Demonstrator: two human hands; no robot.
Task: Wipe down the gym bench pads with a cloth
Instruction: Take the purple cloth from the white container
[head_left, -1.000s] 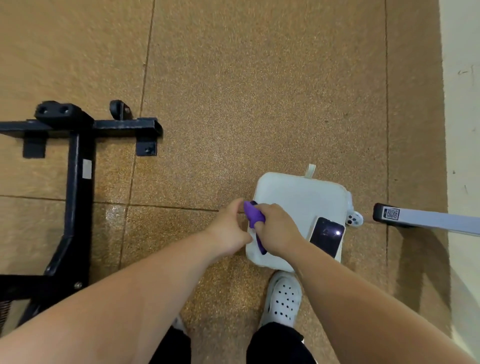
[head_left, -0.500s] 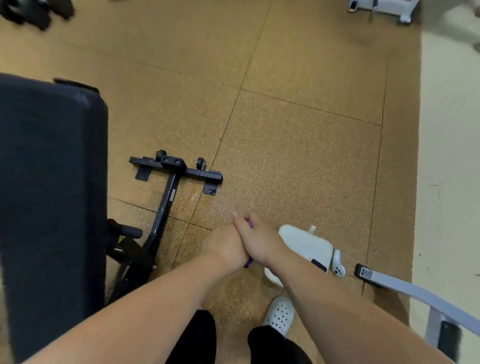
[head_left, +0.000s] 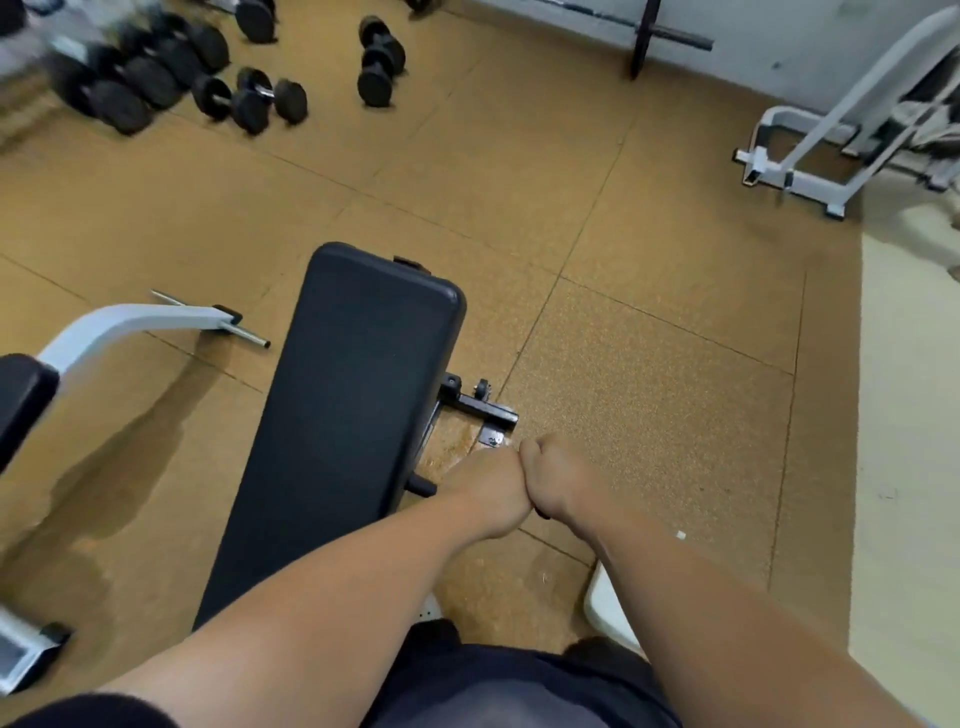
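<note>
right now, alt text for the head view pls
Seen from above, a person's left hand and right hand are pressed together in fists just right of a black bench pad on a tan gym floor. Dumbbells lie beyond.

View lifts from the white bag to the bench

The bench (head_left: 358, 405) pad now fills the middle, dumbbells (head_left: 249, 98) appear far left, and the purple cloth is hidden between the pressed-together left hand (head_left: 493, 486) and right hand (head_left: 553, 480).
</note>
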